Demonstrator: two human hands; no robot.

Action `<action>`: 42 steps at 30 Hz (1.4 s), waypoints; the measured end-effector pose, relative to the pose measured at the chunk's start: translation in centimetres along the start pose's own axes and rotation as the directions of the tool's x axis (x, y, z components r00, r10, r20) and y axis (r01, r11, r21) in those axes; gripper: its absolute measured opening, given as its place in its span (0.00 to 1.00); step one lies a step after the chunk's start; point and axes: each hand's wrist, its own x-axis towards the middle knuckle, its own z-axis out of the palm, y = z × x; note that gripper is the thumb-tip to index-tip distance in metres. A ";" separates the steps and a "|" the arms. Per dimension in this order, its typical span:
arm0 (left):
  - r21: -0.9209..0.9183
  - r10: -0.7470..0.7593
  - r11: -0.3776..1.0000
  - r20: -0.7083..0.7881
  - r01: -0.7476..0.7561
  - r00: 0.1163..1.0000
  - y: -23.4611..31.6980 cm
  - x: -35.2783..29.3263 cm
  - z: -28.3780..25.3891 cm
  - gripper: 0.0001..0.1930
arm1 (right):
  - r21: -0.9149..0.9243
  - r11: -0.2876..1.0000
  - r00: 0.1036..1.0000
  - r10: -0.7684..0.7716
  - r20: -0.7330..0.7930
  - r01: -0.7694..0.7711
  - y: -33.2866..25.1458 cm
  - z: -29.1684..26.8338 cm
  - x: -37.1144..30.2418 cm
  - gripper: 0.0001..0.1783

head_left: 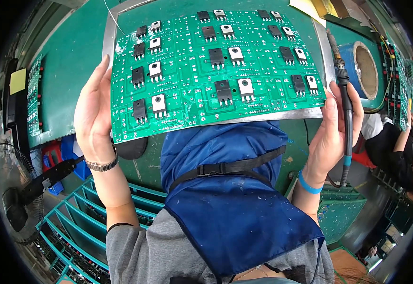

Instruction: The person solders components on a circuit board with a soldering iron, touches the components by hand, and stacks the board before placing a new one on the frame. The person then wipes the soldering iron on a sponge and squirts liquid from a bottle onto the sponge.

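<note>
A large green circuit board [183, 71] is held up in front of me, tilted, above the bench edge. Pairs of flat three-legged transistors, one black and one silver-backed, stand in rows across it among many solder joints. My left hand [94, 106] grips the board's left edge, its fingers hidden behind. At the lower right corner, my right hand [332, 125] pinches the board between thumb and fingers. That same hand also carries a soldering iron [343, 78], tip pointing up and away, its cable end hanging down past the wrist.
A green bench [69, 61] spreads behind the board. To the right stands a blue roll with a cardboard core [366, 71]; populated boards [398, 80] line both sides. A fan [19, 199] and a teal rack [81, 213] are at left. Another person [400, 146] sits at far right.
</note>
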 end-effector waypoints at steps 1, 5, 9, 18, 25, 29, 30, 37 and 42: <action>0.020 0.035 0.999 -0.014 -0.035 0.999 -0.3 0.0 0.0 0.18 | 0.002 1.000 1.000 0.004 -0.001 -0.004 0.1 0.0 0.0 0.24; 0.013 0.104 0.994 0.017 -0.105 0.994 -0.9 0.3 -0.3 0.15 | 0.008 0.999 0.999 0.033 -0.004 -0.033 0.4 -0.1 -0.1 0.24; -0.016 0.141 0.990 -0.069 -0.143 0.988 -1.4 0.2 0.4 0.15 | -0.039 0.999 0.999 0.004 0.032 -0.003 1.0 0.0 0.2 0.23; 0.093 0.162 0.982 0.040 -0.165 0.986 -1.7 0.7 1.7 0.19 | -0.306 0.921 0.968 -0.207 0.143 0.242 -4.0 -3.7 0.5 0.26; 0.149 0.271 0.956 -0.127 -0.252 0.954 -2.0 1.1 1.2 0.13 | 0.057 0.882 0.470 -0.303 0.829 0.468 -6.4 -4.6 2.7 0.18; 0.161 0.288 0.950 -0.113 -0.269 0.951 -2.1 0.9 1.3 0.13 | 0.052 0.867 0.458 -0.312 0.833 0.496 -6.2 -3.4 2.3 0.15; 0.162 0.286 0.950 -0.116 -0.266 0.951 -2.2 0.8 1.3 0.13 | 0.055 0.862 0.445 -0.314 0.839 0.505 -6.2 -3.3 2.3 0.14; 0.189 0.308 0.940 -0.116 -0.283 0.944 -2.3 0.4 1.8 0.14 | 0.049 0.832 0.453 -0.349 0.821 0.553 -5.7 -2.6 2.1 0.10; 0.184 0.313 0.939 -0.095 -0.292 0.945 -2.5 0.3 1.9 0.14 | 0.060 0.807 0.445 -0.383 0.810 0.587 -5.3 -2.3 2.1 0.10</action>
